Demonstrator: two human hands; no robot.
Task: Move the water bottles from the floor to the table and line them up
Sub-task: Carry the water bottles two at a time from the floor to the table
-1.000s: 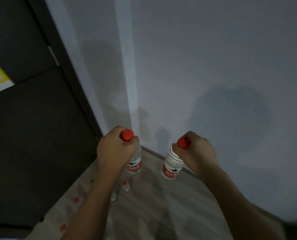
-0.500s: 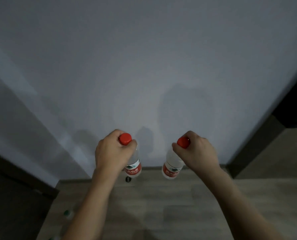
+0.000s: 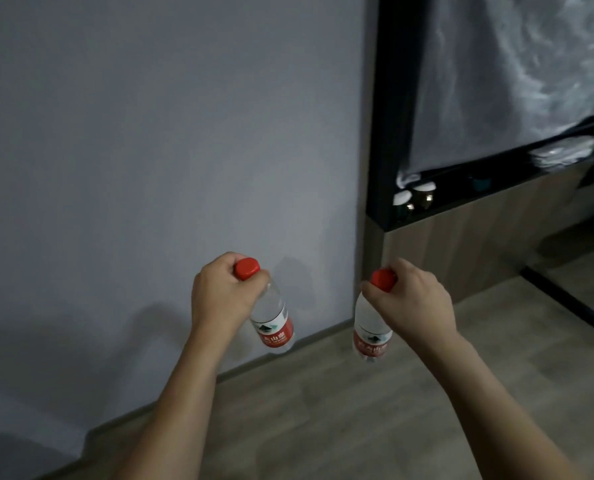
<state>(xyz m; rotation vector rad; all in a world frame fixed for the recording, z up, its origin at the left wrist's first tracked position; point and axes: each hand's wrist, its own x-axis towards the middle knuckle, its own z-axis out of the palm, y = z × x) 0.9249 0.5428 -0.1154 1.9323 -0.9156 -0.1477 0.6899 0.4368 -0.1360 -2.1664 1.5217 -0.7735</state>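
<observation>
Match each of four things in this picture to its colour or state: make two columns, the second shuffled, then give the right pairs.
Things:
1. left-hand bottle
2. bottle caps
3. wall
4. floor

Descriptions:
A. wood-patterned planks
B. plain grey
C. red
D. tilted, hanging from a grip at its neck

Pairs: 1-D, 2-C, 3-B, 4-A

The left hand and the right hand each grip a bottle at the neck; the right-hand bottle hangs nearly straight.
</observation>
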